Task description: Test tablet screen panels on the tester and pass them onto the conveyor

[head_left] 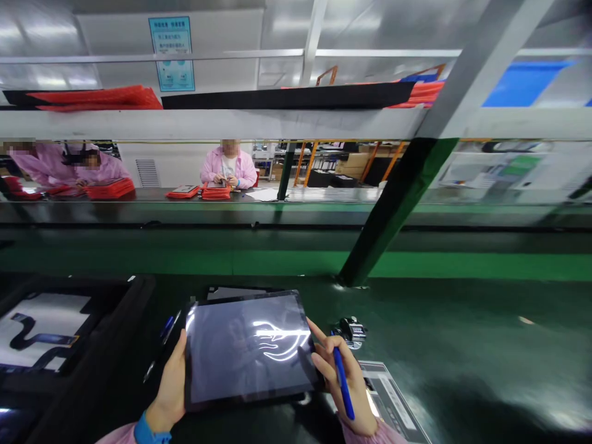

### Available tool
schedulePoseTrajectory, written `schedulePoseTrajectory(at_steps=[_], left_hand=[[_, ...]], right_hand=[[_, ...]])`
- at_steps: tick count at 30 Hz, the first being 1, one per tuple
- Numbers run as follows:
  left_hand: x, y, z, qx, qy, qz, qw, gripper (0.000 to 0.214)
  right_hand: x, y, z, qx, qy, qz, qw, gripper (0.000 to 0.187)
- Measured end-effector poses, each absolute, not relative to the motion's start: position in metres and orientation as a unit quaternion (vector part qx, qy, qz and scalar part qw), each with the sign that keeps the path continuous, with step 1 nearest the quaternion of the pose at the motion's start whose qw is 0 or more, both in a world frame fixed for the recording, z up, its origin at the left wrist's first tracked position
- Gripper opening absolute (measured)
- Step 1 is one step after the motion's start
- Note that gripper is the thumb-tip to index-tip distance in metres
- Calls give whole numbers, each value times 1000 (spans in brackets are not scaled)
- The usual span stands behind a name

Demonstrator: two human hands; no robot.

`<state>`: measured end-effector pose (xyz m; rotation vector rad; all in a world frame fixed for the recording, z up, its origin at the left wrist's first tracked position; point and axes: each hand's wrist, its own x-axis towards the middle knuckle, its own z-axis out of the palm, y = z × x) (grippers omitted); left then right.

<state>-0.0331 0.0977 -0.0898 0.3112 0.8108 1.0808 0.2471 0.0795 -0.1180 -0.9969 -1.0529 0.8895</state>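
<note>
A tablet screen point(250, 351) with a black border and glossy, reflecting glass is held up above the table, tilted toward me. My left hand point(170, 385) grips its left edge, thumb along the side. At the right edge, the fingers of my right hand point(345, 376) touch the screen while a blue pen point(343, 382) sits in the same hand. Behind the screen, another dark panel point(240, 293) shows only its top strip. Partly under my right wrist lies a flat grey panel with a white strip point(393, 401).
A black tray point(134, 320) holding a panel with a ribbon cable point(41, 336) stands at left. A pen and a thin tool point(161, 345) lie beside it. A small metal-and-black object point(351, 330) sits right of the screen. Beyond a slanted post point(398, 209), co-workers point(229, 166) sit with red stacks point(215, 190).
</note>
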Motion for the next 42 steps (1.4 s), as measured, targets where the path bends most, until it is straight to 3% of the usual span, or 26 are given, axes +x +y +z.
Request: schedulePoseTrajectory(at_steps=[4, 20, 29, 34, 37, 40, 42], left_hand=[[-33, 100, -85, 143, 366, 497, 774, 49], [-37, 101, -99, 192, 437, 495, 727, 68], [-36, 100, -92, 189, 433, 451, 757, 71], [-33, 98, -89, 190, 437, 447, 757, 74], [-36, 99, -89, 180, 455, 448, 748, 74], [-40, 100, -91, 157, 478, 436, 746, 72], [-42, 100, -94, 153, 481, 432, 748, 74]], right_hand=[[255, 80, -122, -442, -485, 399, 640, 30], [258, 78, -131, -372, -488, 477, 630, 29], [253, 77, -127, -371, -481, 489, 626, 32], [266, 77, -127, -387, -510, 447, 625, 32], [300, 73, -133, -472, -517, 326, 636, 24], [336, 63, -144, -583, -591, 149, 537, 17], [350, 56, -152, -593, -651, 97, 464, 12]])
